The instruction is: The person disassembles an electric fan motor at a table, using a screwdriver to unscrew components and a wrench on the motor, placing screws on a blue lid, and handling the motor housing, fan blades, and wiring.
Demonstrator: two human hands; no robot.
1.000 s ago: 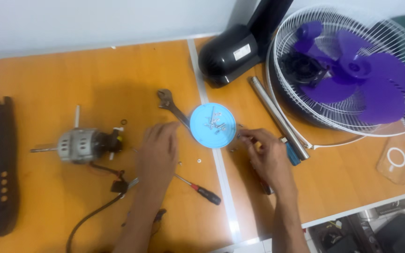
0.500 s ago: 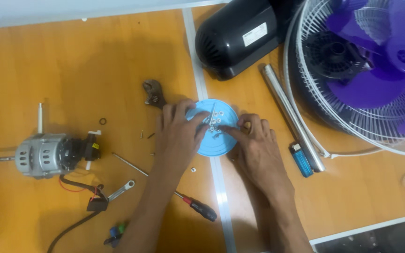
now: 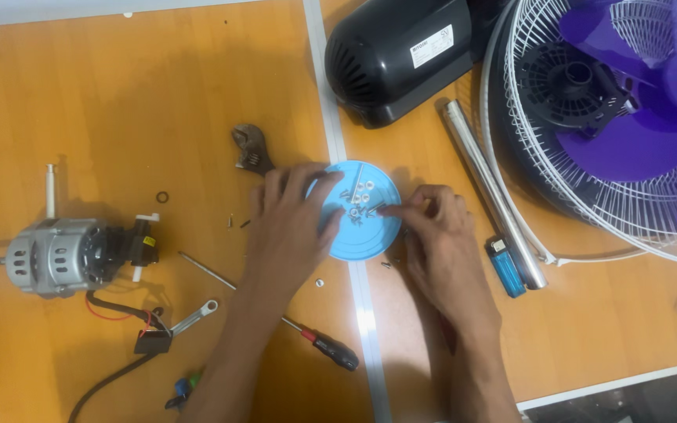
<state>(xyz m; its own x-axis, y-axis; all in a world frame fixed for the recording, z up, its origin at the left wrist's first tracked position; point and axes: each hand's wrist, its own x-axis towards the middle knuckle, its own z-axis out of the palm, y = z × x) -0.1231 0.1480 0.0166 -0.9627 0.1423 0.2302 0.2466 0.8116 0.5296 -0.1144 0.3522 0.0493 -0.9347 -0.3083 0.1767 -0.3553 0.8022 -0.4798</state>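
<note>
A white fan guard (image 3: 526,180) with purple blades (image 3: 628,141) is being kept at the far right. The light-blue dish (image 3: 374,235), mid-table, is being steadied by the left hand (image 3: 287,227), unclenched, while small screws (image 3: 356,200) inside are being pinched by the right hand (image 3: 436,235).

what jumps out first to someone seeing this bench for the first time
Both hands, left hand and right hand, meet at a round light-blue lid full of small screws in the middle of the orange table. At the upper right lies a white wire fan guard with purple blades; at the left edge sits a bare grey motor with loose wires.
</note>
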